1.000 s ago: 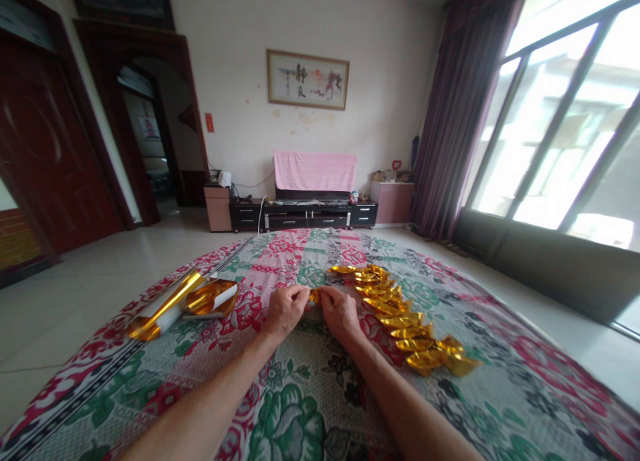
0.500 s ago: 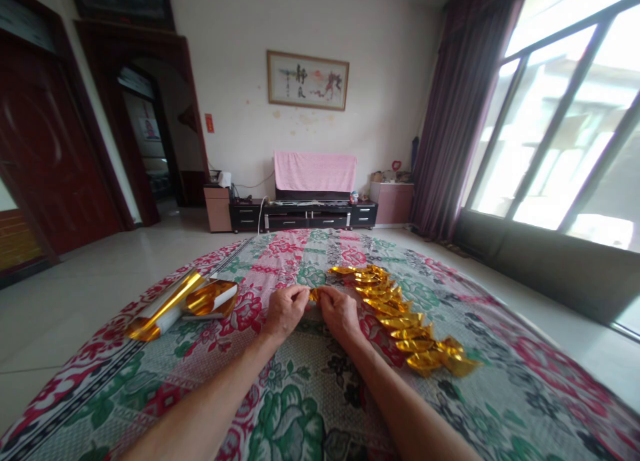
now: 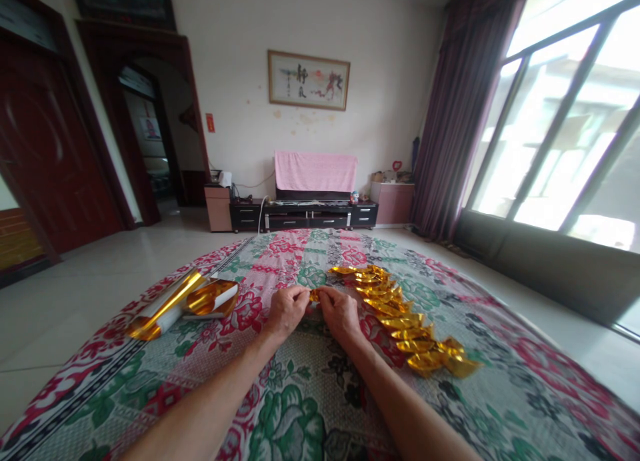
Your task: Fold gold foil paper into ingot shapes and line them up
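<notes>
My left hand [image 3: 286, 312] and my right hand [image 3: 339, 312] meet over a flowered cloth [image 3: 310, 394], fingers pinched together. Between them they grip a small piece of gold foil paper [image 3: 314, 295], mostly hidden by the fingers. To the right of my right hand a curved row of several folded gold foil pieces [image 3: 400, 318] runs across the cloth. To the left of my left hand lies a stack of gold foil sheets [image 3: 183, 303], their edges curling up.
The cloth lies on a pale tiled floor [image 3: 75, 294]. A low dark TV cabinet [image 3: 300, 214] with a pink cover [image 3: 315, 170] stands at the far wall. A large window [image 3: 565, 128] with dark curtains is on the right, dark red doors [image 3: 45, 148] on the left.
</notes>
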Available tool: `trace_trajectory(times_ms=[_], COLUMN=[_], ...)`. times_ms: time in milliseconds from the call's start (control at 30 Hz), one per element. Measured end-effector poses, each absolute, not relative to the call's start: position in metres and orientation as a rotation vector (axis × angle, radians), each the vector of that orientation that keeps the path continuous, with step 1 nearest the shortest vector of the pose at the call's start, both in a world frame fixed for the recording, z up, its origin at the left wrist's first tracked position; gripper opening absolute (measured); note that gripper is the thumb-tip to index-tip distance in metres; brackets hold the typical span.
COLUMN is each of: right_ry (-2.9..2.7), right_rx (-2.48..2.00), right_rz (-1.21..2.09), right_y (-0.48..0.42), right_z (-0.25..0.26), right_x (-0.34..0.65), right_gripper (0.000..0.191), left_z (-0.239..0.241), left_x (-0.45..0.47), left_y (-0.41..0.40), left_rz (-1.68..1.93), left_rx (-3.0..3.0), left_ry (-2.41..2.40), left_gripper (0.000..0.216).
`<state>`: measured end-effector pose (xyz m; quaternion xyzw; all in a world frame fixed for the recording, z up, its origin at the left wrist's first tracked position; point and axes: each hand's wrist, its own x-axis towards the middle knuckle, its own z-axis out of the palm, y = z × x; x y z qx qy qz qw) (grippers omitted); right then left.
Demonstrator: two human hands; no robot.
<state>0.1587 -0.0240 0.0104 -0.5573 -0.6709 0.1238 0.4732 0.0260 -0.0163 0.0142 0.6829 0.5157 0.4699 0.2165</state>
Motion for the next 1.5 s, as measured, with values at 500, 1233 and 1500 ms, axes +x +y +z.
trace_trajectory(times_ms=[500,1233,1500], right_ry=[-1.683,-1.673,-1.643], right_rx=[-1.386,-1.396,-1.380], right_rz=[0.248,0.262,0.246], right_y=[-0.0258,-0.0274,-0.0253], right_z=[0.0110,0.0124,0.0108], right_x=[0.1591,0.1586,0.1588], right_gripper=[0.029,0.030,0.031], left_z=[0.0126,0.0150,0.0117], left_x=[0.0295,0.0325,0.0339], left_y=[-0.0165,-0.0192,-0.0155], left_rz=[1.286,1.298,1.347], left_rx=[1.939,2.005,1.887], left_ry=[1.554,1.610,1.555], left_gripper=[0.030,0.028,0.025])
